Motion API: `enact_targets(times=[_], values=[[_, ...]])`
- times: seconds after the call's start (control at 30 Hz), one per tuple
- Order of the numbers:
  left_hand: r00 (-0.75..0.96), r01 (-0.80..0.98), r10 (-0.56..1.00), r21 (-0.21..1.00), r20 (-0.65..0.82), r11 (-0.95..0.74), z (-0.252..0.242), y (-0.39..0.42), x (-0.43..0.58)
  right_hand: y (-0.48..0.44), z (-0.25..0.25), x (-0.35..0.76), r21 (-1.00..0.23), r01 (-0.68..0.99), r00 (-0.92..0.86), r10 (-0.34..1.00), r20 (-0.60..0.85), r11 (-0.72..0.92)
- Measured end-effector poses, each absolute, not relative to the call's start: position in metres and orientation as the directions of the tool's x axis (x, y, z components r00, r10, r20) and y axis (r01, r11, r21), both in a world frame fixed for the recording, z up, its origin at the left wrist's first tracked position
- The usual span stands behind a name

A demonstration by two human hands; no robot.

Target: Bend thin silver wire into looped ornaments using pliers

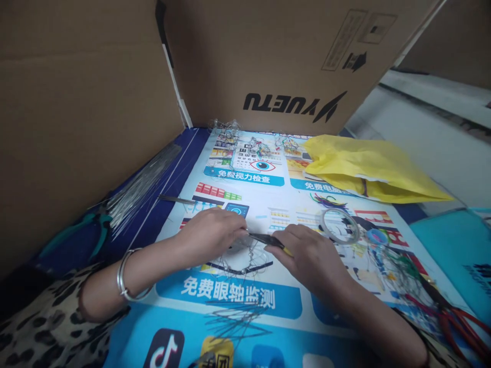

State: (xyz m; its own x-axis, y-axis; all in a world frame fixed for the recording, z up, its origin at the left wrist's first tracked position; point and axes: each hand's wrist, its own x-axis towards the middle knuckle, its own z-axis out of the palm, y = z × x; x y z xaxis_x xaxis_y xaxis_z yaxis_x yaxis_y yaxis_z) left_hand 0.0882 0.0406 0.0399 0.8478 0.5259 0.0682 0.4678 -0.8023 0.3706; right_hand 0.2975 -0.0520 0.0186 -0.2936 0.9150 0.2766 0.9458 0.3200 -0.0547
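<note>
My left hand point(213, 236) is closed, fingertips pinching a beaded wire piece point(249, 258) over the printed sheet. Thin wire loops with small beads hang below those fingertips. In my right hand point(309, 250) is a pair of pliers point(264, 238) with a yellow-edged handle. The dark jaws point left and meet the wirework at my left fingertips. Whether the jaws grip a wire is too small to tell. Loose dark wire pieces point(238, 318) lie in front of both hands.
Cardboard panels point(245, 56) stand behind and at the left. A wire bundle point(141, 179) and a teal-handled tool point(76, 230) lie left. On the right are a yellow bag point(368, 163), a tape roll point(322, 225), tangled beaded wires point(399, 263), red-handled tools point(452, 317) and a teal bag point(456, 255).
</note>
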Motion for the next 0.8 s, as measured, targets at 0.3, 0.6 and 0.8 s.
enact_targets(times=[0.3, 0.6, 0.8], values=[[0.778, 0.422, 0.618, 0.635, 0.112, -0.647, 0.034, 0.043, 0.088, -0.051, 0.011, 0.298, -0.166, 0.94, -0.26, 0.94, 0.221, 0.299], [0.829, 0.324, 0.52, 0.581, 0.206, -0.747, 0.021, 0.042, 0.085, -0.049, 0.01, 0.297, -0.271, 0.932, -0.215, 0.969, 0.12, 0.24], [0.821, 0.331, 0.54, 0.616, 0.186, -0.715, 0.019, 0.043, 0.086, -0.048, 0.003, 0.298, -0.272, 0.926, -0.225, 0.961, 0.162, 0.263]])
